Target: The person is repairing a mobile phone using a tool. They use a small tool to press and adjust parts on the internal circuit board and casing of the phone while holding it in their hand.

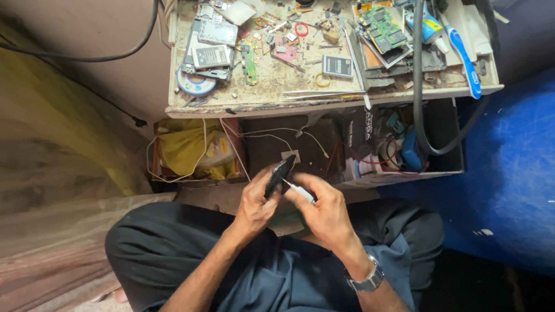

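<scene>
Just above the person's lap, the left hand [255, 203] is clamped around a dark phone [279, 175], holding it on edge with the wrist bent inward, while the right hand [325, 209], a metal watch [366, 281] on its wrist, pinches a thin white tool [298, 190] whose tip touches the phone's lower edge. Beyond the phone, under the bench [324, 104], sits an open box [193, 151] stuffed with a yellow bag and loose white wires; to the right of the phone another open box [404, 144] holds red wire and a blue part, with a thick black hose looping into it. Farther still, the bench top carries circuit boards [381, 28], phone batteries [337, 66], a blue toothbrush [463, 55] and small scattered parts.
</scene>
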